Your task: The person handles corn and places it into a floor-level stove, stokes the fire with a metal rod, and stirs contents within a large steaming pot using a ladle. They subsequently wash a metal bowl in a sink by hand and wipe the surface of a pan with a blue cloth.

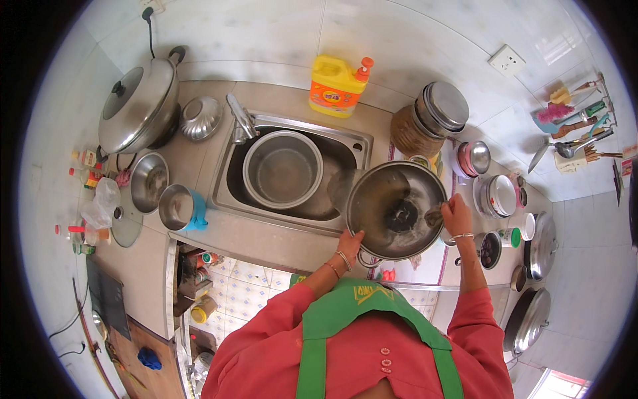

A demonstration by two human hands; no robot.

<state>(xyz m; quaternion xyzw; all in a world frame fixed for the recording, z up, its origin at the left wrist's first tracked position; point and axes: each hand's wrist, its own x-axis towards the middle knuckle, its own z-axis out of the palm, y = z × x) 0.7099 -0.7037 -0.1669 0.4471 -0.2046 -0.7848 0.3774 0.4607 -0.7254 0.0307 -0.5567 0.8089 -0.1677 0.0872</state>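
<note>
A wide metal wok (369, 199) with loop handles and murky liquid inside is at the right side of the sink. The fingers of my left hand (352, 244) grip its near left rim, close to one handle. My right hand (456, 214) is at the wok's right rim, closed on a dark cloth or scrubber (434, 216) that touches the inner wall. In the steel sink (339, 219), left of the wok, sits a round metal pot (284, 169) with cloudy water. The faucet (241, 119) stands at the sink's back left corner.
Behind the sink stands a yellow detergent jug (335, 90). A large lidded electric wok (139, 107), a fluted metal bowl (201, 118) and a blue-handled pot (182, 207) are on the left. Stacked pots (441, 109), bowls (498, 196) and a small pan (488, 250) crowd the right side.
</note>
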